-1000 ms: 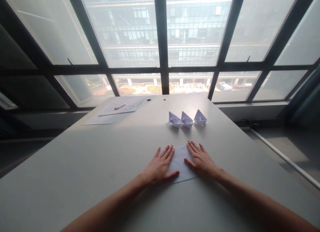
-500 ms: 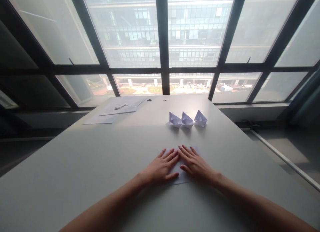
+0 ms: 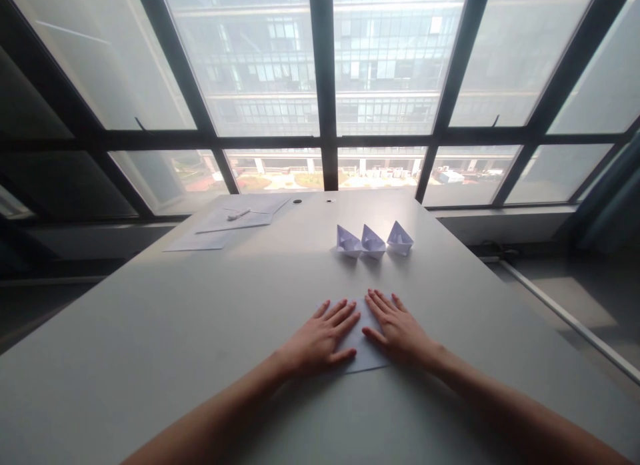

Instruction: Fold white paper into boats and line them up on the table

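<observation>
A sheet of white paper (image 3: pixel 367 359) lies flat on the table in front of me, partly covered by both hands. My left hand (image 3: pixel 327 335) rests palm down on its left part, fingers stretched out. On the right part lies my right hand (image 3: pixel 395 328), also flat, its fingers extended and the thumb pointing inward. A strip of paper shows between the two hands. Beyond them stand three folded paper boats: the left boat (image 3: pixel 349 243), the middle boat (image 3: pixel 373 243) and the right boat (image 3: pixel 400 239), which sits slightly apart.
At the far left of the white table (image 3: pixel 200 318) lie several paper sheets (image 3: pixel 255 203) with a small white object (image 3: pixel 239 215) on top. Two round holes pierce the table near its far edge. A large window (image 3: pixel 265 71) with dark frames rises behind it.
My right hand has slid a little to the right over the paper, so the gap between the hands is wider. The left hand has hardly moved.
</observation>
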Motion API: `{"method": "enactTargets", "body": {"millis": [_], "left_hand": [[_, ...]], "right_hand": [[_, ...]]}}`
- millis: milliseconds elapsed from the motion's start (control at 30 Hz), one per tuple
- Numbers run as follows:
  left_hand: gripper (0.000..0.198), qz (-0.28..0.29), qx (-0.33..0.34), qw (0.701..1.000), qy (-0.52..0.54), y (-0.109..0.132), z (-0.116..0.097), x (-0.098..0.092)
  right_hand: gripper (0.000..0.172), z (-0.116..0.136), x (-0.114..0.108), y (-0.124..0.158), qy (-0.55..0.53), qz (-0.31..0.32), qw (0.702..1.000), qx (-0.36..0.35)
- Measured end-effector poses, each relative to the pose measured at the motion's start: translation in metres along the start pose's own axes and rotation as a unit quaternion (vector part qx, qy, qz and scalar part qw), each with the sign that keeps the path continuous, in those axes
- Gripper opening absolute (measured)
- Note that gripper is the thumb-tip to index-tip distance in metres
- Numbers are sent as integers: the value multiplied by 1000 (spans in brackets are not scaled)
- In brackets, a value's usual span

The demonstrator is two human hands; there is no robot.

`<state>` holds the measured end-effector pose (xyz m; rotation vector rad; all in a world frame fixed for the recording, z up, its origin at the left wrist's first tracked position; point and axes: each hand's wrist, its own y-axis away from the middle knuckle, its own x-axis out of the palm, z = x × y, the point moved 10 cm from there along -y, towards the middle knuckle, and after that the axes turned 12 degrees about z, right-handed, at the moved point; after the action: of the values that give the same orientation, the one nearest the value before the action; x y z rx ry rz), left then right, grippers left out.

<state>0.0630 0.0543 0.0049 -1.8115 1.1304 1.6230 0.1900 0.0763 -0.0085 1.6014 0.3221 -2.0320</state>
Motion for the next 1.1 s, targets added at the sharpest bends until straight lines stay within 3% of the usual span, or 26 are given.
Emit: {"method": "enactTargets", "body": {"millis": [233,367,500,600,867,1100], "left_hand": [[72,7,-5,1000,14,-1,0,-1],[66,3,5,1000,21,0,-2,-4],[65,11,12,1000,23,0,-4,-5],[62,11,15,1000,24,1,-5,-5],[68,16,-1,1000,15,-1,-1,0],[71,13,-6,1000,12,-1,0,-1]], "right_hand": [[73,-11,-10,6,6,-47,997,58],[63,16,-19,10,16,-64,997,-29],[66,30,-4,7,-11,12,996,-88],[71,25,2,5,-17,34,997,-67],[70,10,-3,5,-13,13,1000,-13],[70,8,-3,5,-16,12,1000,-8]]}}
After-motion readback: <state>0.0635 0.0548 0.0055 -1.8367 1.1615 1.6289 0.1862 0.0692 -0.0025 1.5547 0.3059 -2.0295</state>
